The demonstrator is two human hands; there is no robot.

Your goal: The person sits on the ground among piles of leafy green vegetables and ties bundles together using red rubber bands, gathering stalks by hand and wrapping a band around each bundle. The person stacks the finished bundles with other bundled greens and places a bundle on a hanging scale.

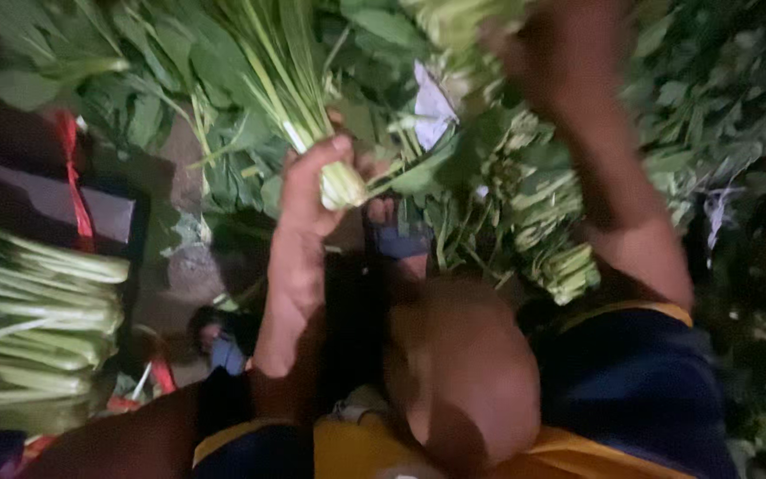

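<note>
Left hand: your left hand [312, 186] sits at frame centre, fingers curled tight around the pale base of a bunch of leafy greens [290, 71].
Bunch of leafy greens: stems run from your grip up toward the top edge, slightly left of centre; the cut white end pokes out just right of your thumb.
Right hand: your right hand [547, 53] is raised at upper right, blurred (motion smear), against the leaves there. I cannot tell whether its fingers are closed on anything.
Heap of greens: a loose heap of greens [525, 213] fills the top and right of the frame, with cut stem ends showing just right of centre, beside your right forearm.
Stacked stalks: a pile of pale green stalks [37, 328] lies at the left edge, well apart from both hands.
Red strap: a red strap [73, 177] hangs at upper left over a dark box.
Foreground: knee and yellow-trimmed dark clothing at bottom centre.
</note>
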